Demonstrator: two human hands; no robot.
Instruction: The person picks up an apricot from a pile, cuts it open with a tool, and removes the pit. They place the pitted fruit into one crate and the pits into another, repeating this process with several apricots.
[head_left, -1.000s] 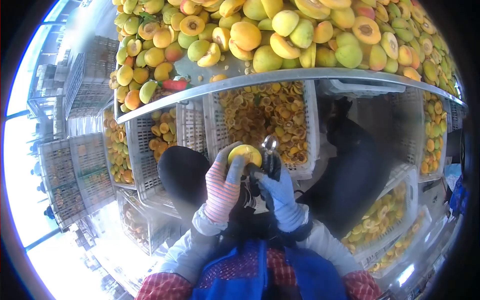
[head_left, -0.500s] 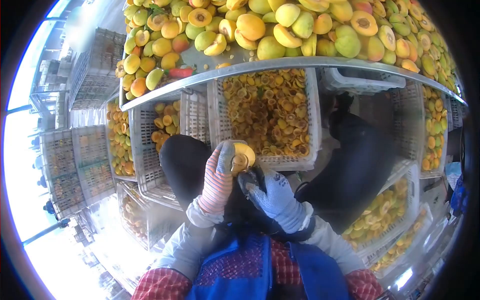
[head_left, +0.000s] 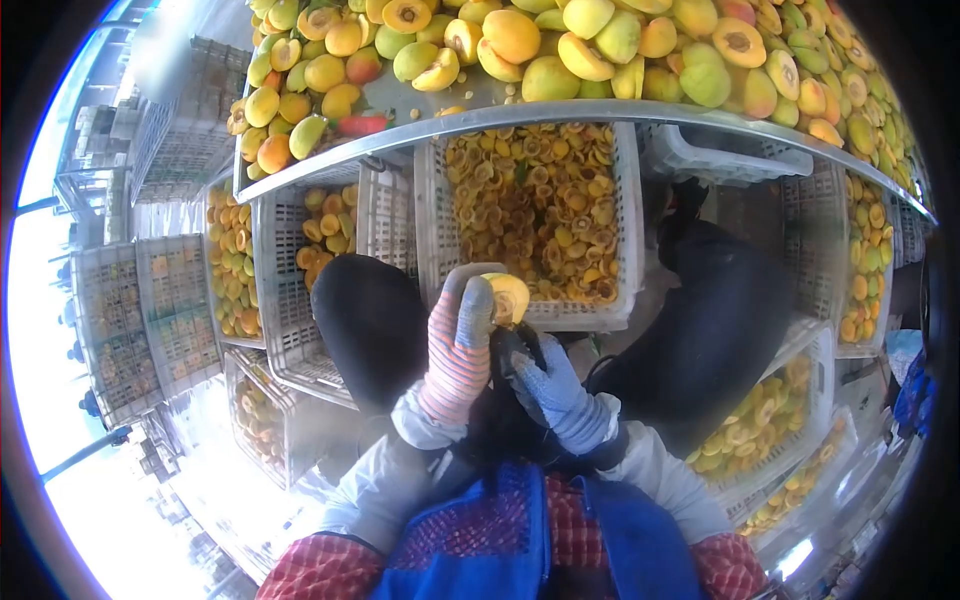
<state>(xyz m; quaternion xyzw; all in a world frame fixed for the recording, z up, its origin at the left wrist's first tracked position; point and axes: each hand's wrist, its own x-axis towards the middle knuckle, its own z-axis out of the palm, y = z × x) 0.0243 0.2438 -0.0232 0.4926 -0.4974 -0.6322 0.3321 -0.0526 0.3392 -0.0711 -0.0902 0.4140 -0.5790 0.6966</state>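
My left hand, in a pink-and-grey striped knit glove, is closed around a yellow peach half, its cut face turned up and toward the right. Just below and to the right is my right hand, in a light blue glove with dark fingertips. Its fingers are curled together right under the fruit; what they grip is hidden among the dark fingertips. Beyond both hands, a white crate between my legs holds many cut peach pieces.
A metal-edged table heaped with halved peaches spans the far side. A red-handled object lies near its edge. Crates with peaches stand at left and right. My knees flank the middle crate.
Both hands have shifted slightly to the right, and the peach half has moved up and right with my left hand. My right hand is a little lower, its fingers more curled. The view has tilted slightly.
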